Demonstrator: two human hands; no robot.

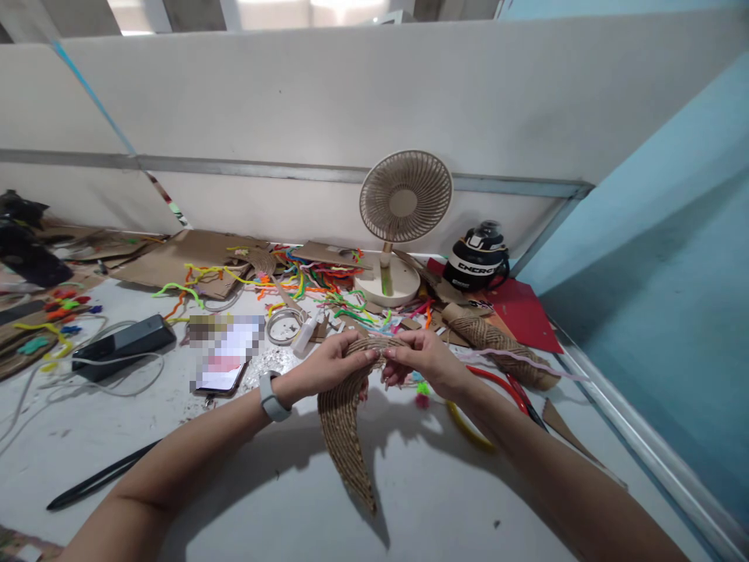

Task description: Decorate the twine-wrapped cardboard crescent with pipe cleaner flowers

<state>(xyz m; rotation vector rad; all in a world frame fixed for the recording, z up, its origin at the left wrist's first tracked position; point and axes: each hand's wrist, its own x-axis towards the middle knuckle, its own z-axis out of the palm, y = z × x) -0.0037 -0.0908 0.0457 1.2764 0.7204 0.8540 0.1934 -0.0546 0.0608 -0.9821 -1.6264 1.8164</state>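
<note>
My left hand (331, 365) and my right hand (422, 357) meet above the white table (234, 484), both pinched on the top of a curved, pointed piece wrapped in brown twine (345, 429). Its tip hangs down toward me. A second twine-wrapped horn shape (497, 343) lies just right of my right hand. A white watch sits on my left wrist.
Coloured pipe cleaners (310, 285) and cardboard scraps (193, 261) litter the back of the table. A small beige fan (403, 226), a black bottle (477, 261), red paper (523, 312), a phone (225, 367), a power bank (126, 345), a tape ring (284, 326) and scissors (509, 390) surround my hands.
</note>
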